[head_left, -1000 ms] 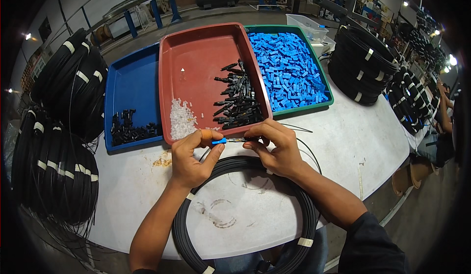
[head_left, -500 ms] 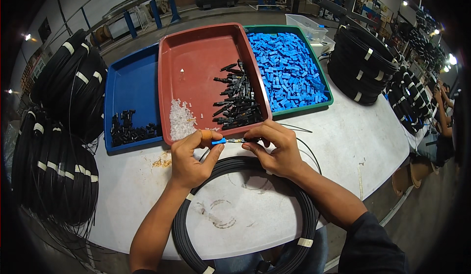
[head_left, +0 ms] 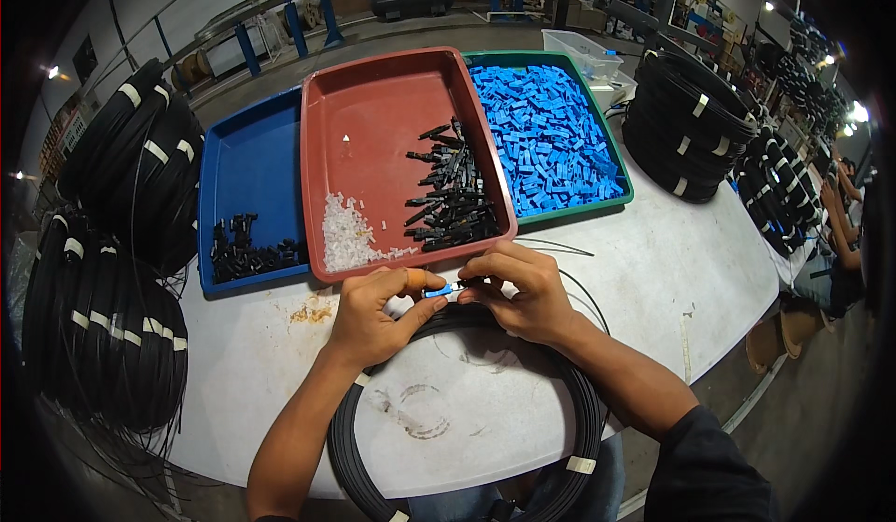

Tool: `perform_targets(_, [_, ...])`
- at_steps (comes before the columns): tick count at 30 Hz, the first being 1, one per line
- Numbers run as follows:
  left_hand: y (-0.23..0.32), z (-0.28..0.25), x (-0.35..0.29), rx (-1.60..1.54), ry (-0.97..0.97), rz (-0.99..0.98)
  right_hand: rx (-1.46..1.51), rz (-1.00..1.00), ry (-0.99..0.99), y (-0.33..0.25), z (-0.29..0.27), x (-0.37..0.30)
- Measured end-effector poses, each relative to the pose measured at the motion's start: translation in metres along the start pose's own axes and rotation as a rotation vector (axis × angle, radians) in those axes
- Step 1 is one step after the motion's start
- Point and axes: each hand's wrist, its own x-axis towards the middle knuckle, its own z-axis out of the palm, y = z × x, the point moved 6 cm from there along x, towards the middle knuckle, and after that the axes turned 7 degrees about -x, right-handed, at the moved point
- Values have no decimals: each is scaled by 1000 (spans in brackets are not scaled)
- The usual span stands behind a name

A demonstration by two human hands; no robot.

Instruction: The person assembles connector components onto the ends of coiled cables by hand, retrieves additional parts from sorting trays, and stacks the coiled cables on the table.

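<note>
Pinched between the thumb and fingers of my left hand (head_left: 373, 321) is a small blue connector housing (head_left: 435, 292). My right hand (head_left: 527, 298) is closed on the black end of the cable connector, which is mostly hidden by the fingers. A short pale metallic section shows between the two hands, lined up with the blue housing. Just below my hands lies a coil of black cable (head_left: 586, 391), bound with pale tape, on the white table (head_left: 467, 429). An orange-brown wrap is around one finger of my left hand.
Beyond my hands stand a red tray (head_left: 373, 55) with white bits and black connector parts, a blue tray (head_left: 247, 158) with black pieces, and a green tray (head_left: 627, 181) full of blue housings. Cable coils (head_left: 112, 326) flank the left; another coil (head_left: 686, 125) stands right.
My hands have come closer together and slightly lower. The blue housing has moved right, and less of the pale section shows between it and my right fingers.
</note>
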Motion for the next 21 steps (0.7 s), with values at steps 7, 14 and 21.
perform_targets(7, [3,-4,-3,82,21,48,-26,161,-67,12,6,-4])
perform_targets(14, [3,-9,1,4,159,28,-72,98,-47,3,0,-4])
perform_targets(21, [-5,-4,0,-26,110,0,-148,-45,-43,0,3,-1])
